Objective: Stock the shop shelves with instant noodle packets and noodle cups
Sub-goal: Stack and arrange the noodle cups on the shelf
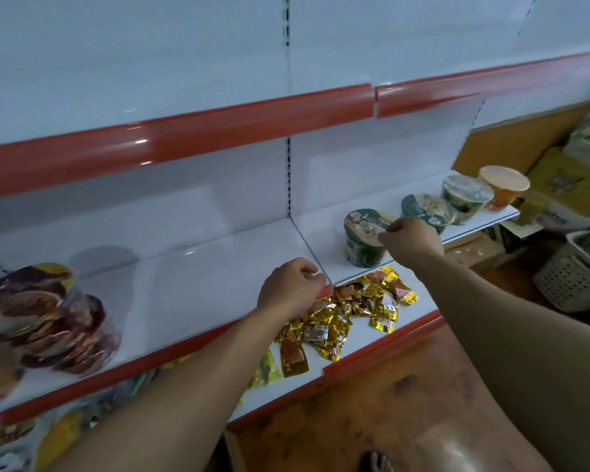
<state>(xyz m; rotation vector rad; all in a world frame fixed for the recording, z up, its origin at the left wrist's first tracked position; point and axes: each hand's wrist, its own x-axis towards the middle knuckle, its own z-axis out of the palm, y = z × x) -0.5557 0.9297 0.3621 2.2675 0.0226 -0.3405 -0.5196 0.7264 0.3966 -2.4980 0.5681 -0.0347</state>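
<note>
A green noodle cup (pixel 363 238) stands on the white middle shelf (pixel 198 264), and my right hand (pixel 410 237) pinches its lid rim from the right. Two more green cups (pixel 426 209) (pixel 465 197) and an orange cup (pixel 503 187) stand in a row further right on the same shelf. My left hand (pixel 292 287) is curled at the shelf's front edge, by the red strip, with nothing visible in it. Several noodle packets (pixel 45 318) lie piled at the shelf's left end.
Gold and red sachets (pixel 341 315) lie scattered on the lower shelf (pixel 372 338). A white perforated basket (pixel 576 270) and yellow boxes (pixel 559 185) stand at the right. The upper shelf's red front strip (pixel 218 131) overhangs the middle shelf. The floor is brown.
</note>
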